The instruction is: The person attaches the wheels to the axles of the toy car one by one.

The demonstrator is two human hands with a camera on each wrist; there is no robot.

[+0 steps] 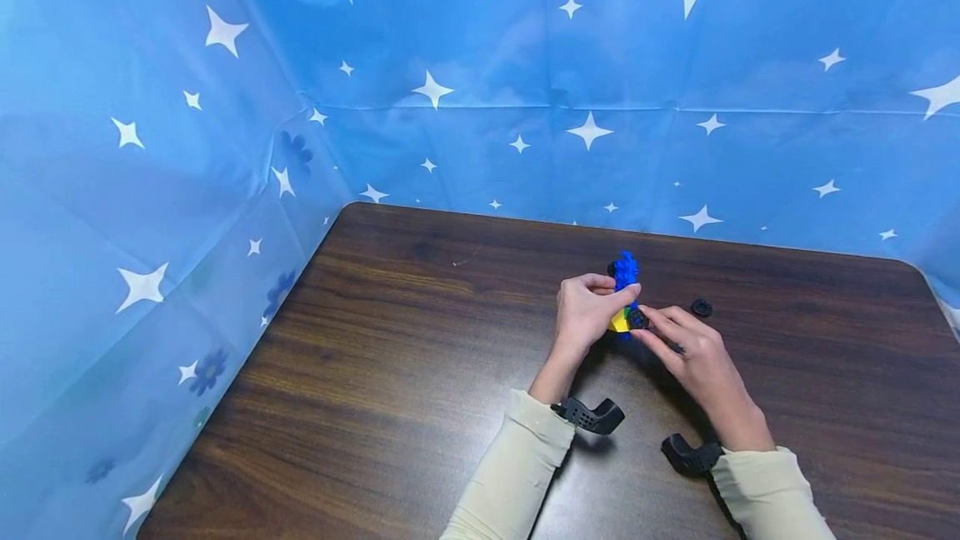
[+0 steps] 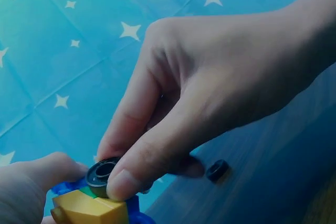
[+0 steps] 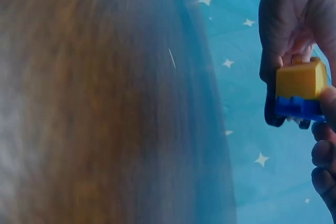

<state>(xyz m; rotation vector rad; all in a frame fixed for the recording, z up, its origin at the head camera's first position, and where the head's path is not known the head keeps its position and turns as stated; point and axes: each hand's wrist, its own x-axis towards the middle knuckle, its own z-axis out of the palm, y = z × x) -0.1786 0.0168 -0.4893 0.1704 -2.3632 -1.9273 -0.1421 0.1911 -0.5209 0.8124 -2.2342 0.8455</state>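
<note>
My left hand (image 1: 581,312) grips a small toy vehicle (image 1: 627,272) of blue, yellow and green blocks, thumb along its blue body. A black wheel (image 2: 97,178) is pinched between thumb and fingers of my right hand (image 1: 701,363). In the left wrist view that wheel sits right at the green piece (image 2: 90,191), beside the yellow block (image 2: 84,208). The right wrist view has the vehicle's yellow end (image 3: 299,82) over a blue base (image 3: 295,107), with a black wheel (image 3: 273,113) on the far side. Fingers hide much of the body.
A loose black wheel (image 1: 702,307) lies on the dark wooden table (image 1: 420,340), just beyond my right hand. Blue star-patterned cloth (image 1: 510,65) hangs along the table's back and left edges. Each wrist wears a black bracket (image 1: 592,417).
</note>
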